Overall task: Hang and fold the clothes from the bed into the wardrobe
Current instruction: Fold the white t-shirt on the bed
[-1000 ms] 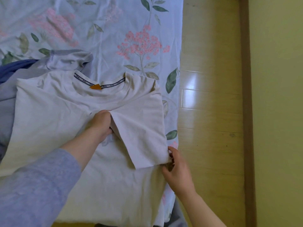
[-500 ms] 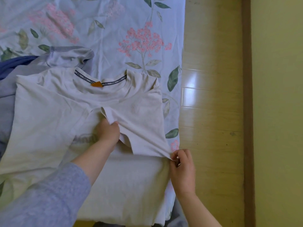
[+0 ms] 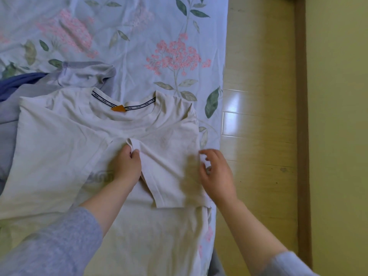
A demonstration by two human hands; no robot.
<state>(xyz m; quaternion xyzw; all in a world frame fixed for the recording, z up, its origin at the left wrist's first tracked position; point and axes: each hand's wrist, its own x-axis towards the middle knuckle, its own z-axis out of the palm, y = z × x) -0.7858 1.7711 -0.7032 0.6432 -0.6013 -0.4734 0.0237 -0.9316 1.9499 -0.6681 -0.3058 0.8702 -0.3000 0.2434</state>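
Head view: the pale blue bed sheet printed with pink flowers and green leaves (image 3: 139, 36) fills the upper left, with the yellow-brown wooden floor (image 3: 258, 96) to its right. The cream cotton T-shirt (image 3: 59, 156) lies flat on the sheet, collar away from me. Its right side runs along the bed's edge and its left side overlaps a crumpled lilac garment (image 3: 85, 76), beside a dark blue one (image 3: 16, 82).

Change over the last second: the shirt's right short sleeve (image 3: 171, 176) has been pulled inward and now lies folded flat across the chest, its hem running diagonally down to a corner near the middle. Half a second ago that corner was stretched taut toward the bed's edge.

My left hand (image 3: 127, 166) has moved slightly up the shirt. Its thumb and fingers pinch the upper end of the sleeve hem.

My right hand (image 3: 219, 174) has left the lower hem corner and shifted up to the shirt's folded right edge, fingers curled. It is motion-blurred, and I cannot tell whether it grasps cloth.

The small orange triangular label (image 3: 118, 108) on the neck tape is unchanged.
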